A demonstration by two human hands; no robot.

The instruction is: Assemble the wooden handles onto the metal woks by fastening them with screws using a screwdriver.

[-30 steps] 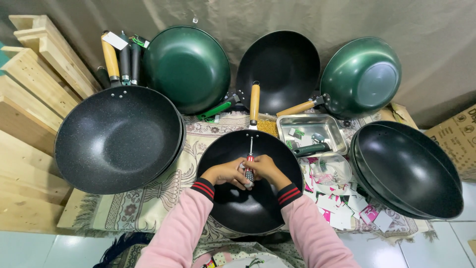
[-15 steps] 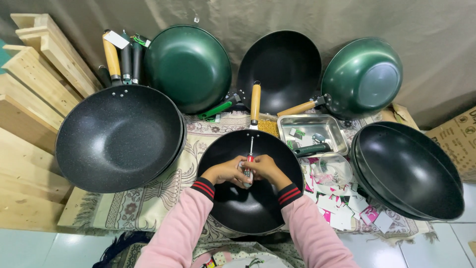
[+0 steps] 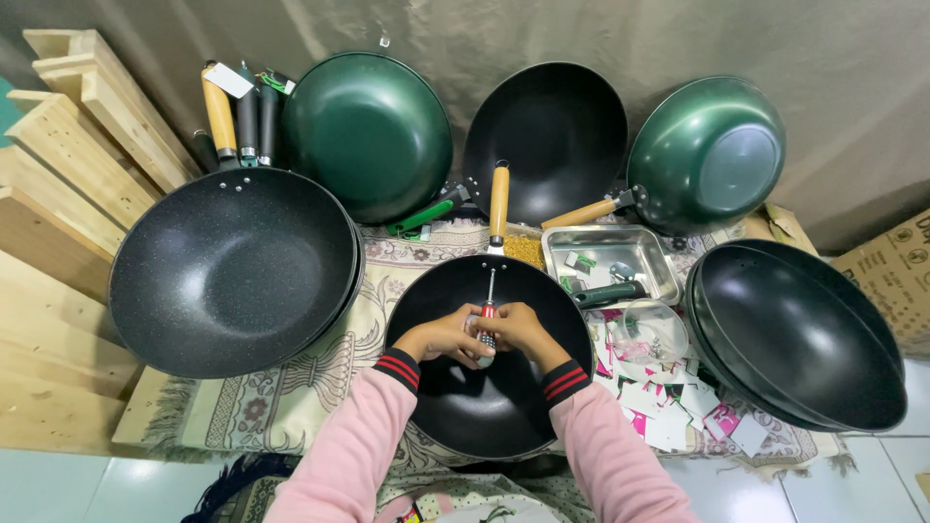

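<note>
Screwdriver [image 3: 487,315]: slim metal shaft, red-and-grey grip, held upright-ish over the black wok [image 3: 489,387] at centre, tip pointing twd the rim where the wooden handle [image 3: 498,203] joins. Wok is round, matt black inside, smooth non-stick look; sits on a patterned cloth [image 3: 291,407] w/ fringed edge.

Left hand [image 3: 448,337] & right hand [image 3: 518,331]: both closed around the screwdriver grip, fingers curled, knuckles nearly touching, hands pressed together over the wok's middle. Pink sleeves w/ dark red-striped cuffs; forearms come in from bottom of view, forming a V.

Surroundings: large speckled black wok [image 3: 232,271] at left, stacked on another, wooden handle pointing away. Behind, leaning on a drab fabric backdrop: green wok [image 3: 368,136] w/ green handle, second black wok [image 3: 547,136], green wok seen from outside [image 3: 707,155] w/ wooden handle. At right, stack of black woks [image 3: 799,334], no handles seen. Steel tray [image 3: 610,263], rectangular, shiny, holds small parts & a green-black handle. Clear round bowl [image 3: 649,334] just beside it; white & pink paper tags [image 3: 678,412] scattered below. Pale wooden planks [image 3: 68,174] stacked at left. Cardboard box corner [image 3: 896,271] far right.

Vs. earlier frames: hands sit in the same spot on the grip, only a slight shift of fingers; wok, tray, other pans unchanged.
</note>
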